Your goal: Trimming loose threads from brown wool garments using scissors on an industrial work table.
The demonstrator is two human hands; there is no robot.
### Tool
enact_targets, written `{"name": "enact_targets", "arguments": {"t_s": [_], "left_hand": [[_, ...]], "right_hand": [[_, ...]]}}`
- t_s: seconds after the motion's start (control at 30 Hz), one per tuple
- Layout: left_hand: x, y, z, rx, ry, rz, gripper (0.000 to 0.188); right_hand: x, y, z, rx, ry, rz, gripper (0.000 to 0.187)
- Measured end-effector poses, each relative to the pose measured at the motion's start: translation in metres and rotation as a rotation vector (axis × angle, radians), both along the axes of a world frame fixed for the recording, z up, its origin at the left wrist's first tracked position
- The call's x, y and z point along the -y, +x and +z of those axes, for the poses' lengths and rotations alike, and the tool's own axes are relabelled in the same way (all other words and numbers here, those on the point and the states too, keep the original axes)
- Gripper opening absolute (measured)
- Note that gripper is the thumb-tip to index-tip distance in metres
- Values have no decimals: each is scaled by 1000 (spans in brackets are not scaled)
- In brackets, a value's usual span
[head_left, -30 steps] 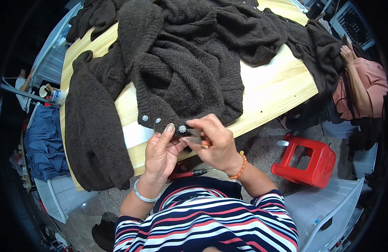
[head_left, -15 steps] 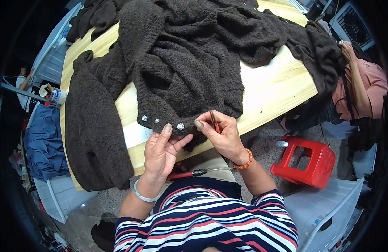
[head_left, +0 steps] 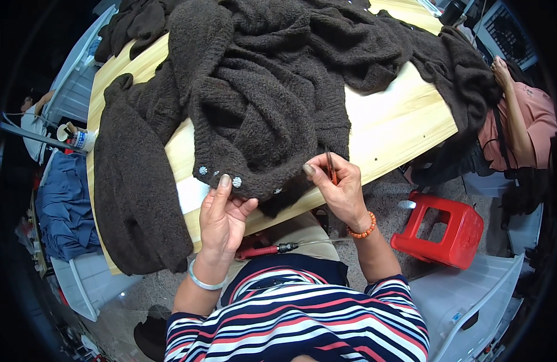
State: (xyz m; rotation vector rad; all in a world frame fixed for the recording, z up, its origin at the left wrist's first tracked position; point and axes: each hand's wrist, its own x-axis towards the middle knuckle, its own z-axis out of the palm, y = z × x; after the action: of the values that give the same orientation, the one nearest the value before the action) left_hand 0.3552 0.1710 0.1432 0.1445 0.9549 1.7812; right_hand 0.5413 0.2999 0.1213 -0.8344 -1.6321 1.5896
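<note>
Left grip point(head_left: 221, 220) narrow on brown knit point(head_left: 254, 120); right grip point(head_left: 342, 188) around probable snips point(head_left: 333, 175).

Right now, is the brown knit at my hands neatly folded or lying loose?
Lying loose: the knit lies in bunched creases on the table, its edge in your left hand.

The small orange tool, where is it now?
In the head view, right of centre, the orange tool is in the right hand, beside the brown knit garment.
</note>
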Motion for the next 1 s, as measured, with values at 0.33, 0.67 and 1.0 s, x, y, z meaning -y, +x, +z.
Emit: {"name": "enact_targets", "arguments": {"t_s": [0.33,0.67,1.0], "left_hand": [[-2,-5,-4,-18,-47,57,18],[-7,0,3,25,-29,48,17],[-9,5,7,-10,-10,40,16]], "right_hand": [[2,-3,6,224,536,-248,14],[-6,-19,4,39,204,200,9],[2,-18,17,45,537,-66,29]]}}
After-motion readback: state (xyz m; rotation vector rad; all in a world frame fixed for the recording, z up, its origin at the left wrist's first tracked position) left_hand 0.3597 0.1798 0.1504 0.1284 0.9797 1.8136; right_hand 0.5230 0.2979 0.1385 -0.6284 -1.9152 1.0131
